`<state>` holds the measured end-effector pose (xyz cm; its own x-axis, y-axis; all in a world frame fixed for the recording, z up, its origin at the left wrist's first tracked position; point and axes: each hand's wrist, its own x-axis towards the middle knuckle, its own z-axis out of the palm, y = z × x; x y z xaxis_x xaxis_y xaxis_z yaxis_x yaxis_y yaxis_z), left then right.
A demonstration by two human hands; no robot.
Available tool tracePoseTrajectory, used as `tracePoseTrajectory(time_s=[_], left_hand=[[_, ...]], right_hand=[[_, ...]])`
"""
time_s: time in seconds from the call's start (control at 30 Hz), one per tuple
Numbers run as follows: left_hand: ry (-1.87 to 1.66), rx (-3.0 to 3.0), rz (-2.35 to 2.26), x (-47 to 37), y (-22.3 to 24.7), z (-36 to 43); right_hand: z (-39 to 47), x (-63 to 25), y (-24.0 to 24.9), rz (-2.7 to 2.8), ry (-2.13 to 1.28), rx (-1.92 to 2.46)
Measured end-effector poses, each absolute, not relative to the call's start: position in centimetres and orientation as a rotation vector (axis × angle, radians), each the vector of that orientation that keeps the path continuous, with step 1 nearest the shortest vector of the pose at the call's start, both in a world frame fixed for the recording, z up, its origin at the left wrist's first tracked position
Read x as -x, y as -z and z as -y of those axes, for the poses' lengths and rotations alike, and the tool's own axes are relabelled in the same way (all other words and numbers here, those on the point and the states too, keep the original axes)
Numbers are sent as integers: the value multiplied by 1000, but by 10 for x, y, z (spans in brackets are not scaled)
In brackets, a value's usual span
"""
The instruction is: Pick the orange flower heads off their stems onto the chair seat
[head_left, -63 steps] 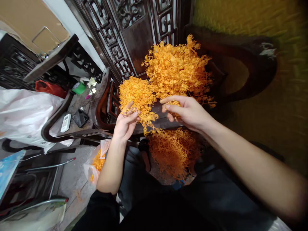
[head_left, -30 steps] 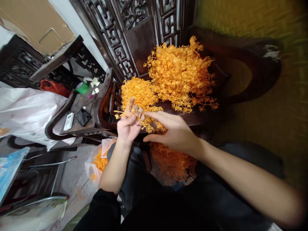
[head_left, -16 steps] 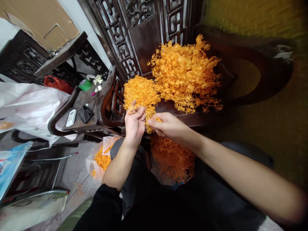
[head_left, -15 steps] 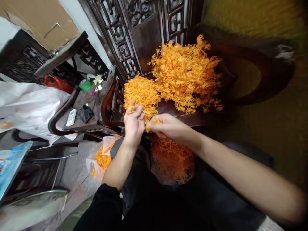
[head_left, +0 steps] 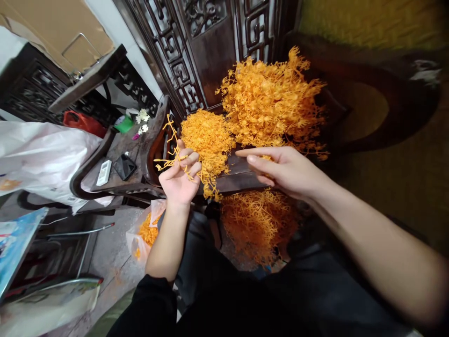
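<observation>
My left hand [head_left: 181, 180] has its fingers curled round a thin, branched orange plastic stem [head_left: 171, 135], whose bare twigs stick out to the left. Over the seat edge is my right hand [head_left: 277, 168], index finger stretched out and the other fingers curled around small orange pieces. Behind the hands a low pile of small orange pieces [head_left: 206, 133] lies on the dark wooden seat [head_left: 242, 175]. Beside it, to the right, rests a larger bushy heap of orange plastic sprigs [head_left: 270, 103]. Below the seat edge is a mass of bare orange stems [head_left: 257, 224].
A pink plastic bag [head_left: 135, 238] with orange pieces stands on the floor at left. On a wooden side table are a white remote-like device [head_left: 104, 172], a black box [head_left: 125, 166], a green roll [head_left: 124, 124] and white flowers [head_left: 142, 116]. Carved chair back [head_left: 213, 61] rises behind.
My hands have moved apart: the left went left with the branched stem now showing, the right went right and slightly up. The stems below the seat are less covered.
</observation>
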<state>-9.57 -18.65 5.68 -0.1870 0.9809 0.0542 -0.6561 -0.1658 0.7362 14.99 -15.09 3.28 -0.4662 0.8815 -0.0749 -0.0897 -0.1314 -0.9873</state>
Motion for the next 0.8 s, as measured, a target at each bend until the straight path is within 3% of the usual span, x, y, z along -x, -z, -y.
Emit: tracePoseTrajectory(time_s=[0.13, 0.3, 0.4, 0.57, 0.8], left_hand=[[-1642, -640, -663, 91, -55, 188], [-1636, -636, -714, 85, -53, 192], [-1635, -631, -643, 87, -55, 192], [-1672, -593, -724, 93, -52, 185], [-1800, -713, -1355, 101, -26, 173]], right_hand=[[153, -131, -21, 1527, -1492, 1045], [157, -101, -13, 1355, -2007, 768], [155, -96, -13, 1211, -2112, 716], [147, -109, -18, 1308, -1638, 863], [149, -120, -19, 1376, -1129, 931]])
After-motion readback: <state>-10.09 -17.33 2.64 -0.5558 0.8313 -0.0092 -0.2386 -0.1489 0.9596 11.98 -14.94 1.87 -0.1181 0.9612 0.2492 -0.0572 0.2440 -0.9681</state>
